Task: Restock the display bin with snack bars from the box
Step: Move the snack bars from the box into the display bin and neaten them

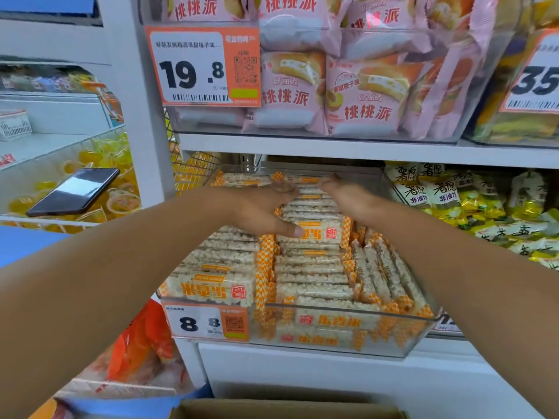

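Both hands, left hand and right hand, clamp a stack of snack bars at the display bin's rear edge.

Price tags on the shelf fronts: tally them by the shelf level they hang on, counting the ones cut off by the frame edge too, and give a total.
Upper shelf: 2, the 19.8 tag and the cut-off tag at right.
Lower shelf: 2, the 8.8 tag on the snack bar bin, and a mostly hidden tag behind the right forearm.
Total: 4

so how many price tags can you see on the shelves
4: the 19.8 tag on the pink pie bin, a tag cut off at upper right, the 8.8 tag on the snack bar bin, and one partly hidden behind the right arm.
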